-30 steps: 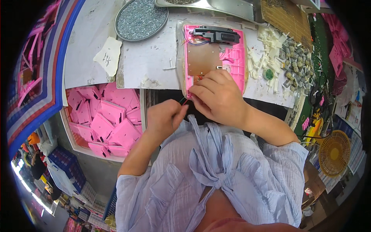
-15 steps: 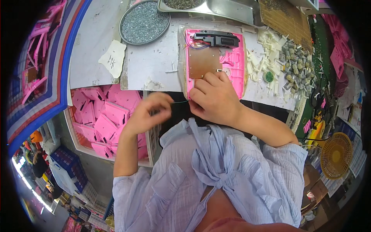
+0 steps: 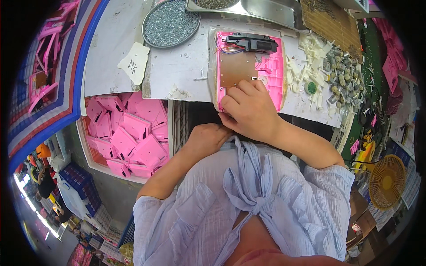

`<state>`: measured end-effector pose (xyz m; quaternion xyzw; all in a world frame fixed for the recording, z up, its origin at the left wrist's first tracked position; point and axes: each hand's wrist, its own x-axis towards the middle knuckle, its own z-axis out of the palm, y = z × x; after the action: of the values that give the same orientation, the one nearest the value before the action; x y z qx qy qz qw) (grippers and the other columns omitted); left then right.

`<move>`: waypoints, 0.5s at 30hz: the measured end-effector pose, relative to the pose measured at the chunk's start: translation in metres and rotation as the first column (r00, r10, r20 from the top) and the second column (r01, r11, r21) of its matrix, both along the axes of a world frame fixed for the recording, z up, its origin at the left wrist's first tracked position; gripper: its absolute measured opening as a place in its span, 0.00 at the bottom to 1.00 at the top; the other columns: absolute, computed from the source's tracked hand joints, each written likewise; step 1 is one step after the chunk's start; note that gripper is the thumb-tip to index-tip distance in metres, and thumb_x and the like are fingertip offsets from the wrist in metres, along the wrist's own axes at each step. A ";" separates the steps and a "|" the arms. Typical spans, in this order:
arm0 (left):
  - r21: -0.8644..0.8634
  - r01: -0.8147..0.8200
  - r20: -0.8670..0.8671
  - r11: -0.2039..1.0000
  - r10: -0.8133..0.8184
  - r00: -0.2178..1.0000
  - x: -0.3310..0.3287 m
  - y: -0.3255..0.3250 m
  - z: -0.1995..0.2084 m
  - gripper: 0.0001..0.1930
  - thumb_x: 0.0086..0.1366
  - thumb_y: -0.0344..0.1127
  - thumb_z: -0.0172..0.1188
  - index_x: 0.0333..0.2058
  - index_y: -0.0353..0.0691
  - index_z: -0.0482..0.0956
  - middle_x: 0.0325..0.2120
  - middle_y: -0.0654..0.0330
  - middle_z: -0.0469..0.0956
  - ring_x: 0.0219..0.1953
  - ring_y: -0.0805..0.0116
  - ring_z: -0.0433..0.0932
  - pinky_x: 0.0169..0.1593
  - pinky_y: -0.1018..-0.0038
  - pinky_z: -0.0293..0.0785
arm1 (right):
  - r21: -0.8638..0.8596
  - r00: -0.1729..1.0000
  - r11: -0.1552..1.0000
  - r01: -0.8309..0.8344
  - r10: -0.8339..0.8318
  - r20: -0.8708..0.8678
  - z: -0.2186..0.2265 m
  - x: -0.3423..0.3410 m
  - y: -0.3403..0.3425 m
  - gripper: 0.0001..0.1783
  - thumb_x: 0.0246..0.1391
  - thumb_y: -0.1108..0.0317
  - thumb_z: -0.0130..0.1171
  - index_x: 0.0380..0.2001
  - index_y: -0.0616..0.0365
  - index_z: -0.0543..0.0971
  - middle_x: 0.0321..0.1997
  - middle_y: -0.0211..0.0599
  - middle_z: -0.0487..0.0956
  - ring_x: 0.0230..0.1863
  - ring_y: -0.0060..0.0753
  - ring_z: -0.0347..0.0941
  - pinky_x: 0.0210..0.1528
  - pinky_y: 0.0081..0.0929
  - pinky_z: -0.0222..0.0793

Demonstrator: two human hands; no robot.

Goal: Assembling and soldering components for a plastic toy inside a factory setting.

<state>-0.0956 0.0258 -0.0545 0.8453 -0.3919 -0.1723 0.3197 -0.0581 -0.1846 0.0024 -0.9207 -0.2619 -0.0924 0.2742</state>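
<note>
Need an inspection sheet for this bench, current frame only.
Surface: grey worktable, scuffed.
Job's things: pink plastic case, open, brown board and black part inside.
Clutter: round tray of screws; white plastic bits; grey parts pile; paper note.
Hands: right hand rests on the case; left hand at table edge below it.
Cables: thin wires in case.
Surroundings: bin of pink panels; fan.

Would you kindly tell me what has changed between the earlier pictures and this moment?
The left hand, which had swung out to the left half a second ago, has come back in beside the right hand at the table edge, closed in a loose fist. What it grips cannot be seen. The right hand stays pressed on the near end of the pink housing. The round tray of screws and the bin of pink parts are unchanged.
</note>
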 end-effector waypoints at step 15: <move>-0.334 0.041 0.079 0.942 -0.016 0.997 0.084 -0.009 0.035 0.12 0.53 0.29 0.75 0.36 0.42 0.83 0.27 0.58 0.76 0.27 0.58 0.78 0.30 0.66 0.74 | 0.143 0.989 0.979 0.145 -0.138 -0.058 0.045 0.038 -0.116 0.11 0.47 0.63 0.69 0.35 0.50 0.83 0.34 0.36 0.82 0.38 0.44 0.78 0.49 0.43 0.71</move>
<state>-0.0112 0.0166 -0.0195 0.7787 -0.4395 -0.0759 0.4412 -0.0202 -0.3004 0.0475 -0.9163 -0.1818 -0.1087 0.3400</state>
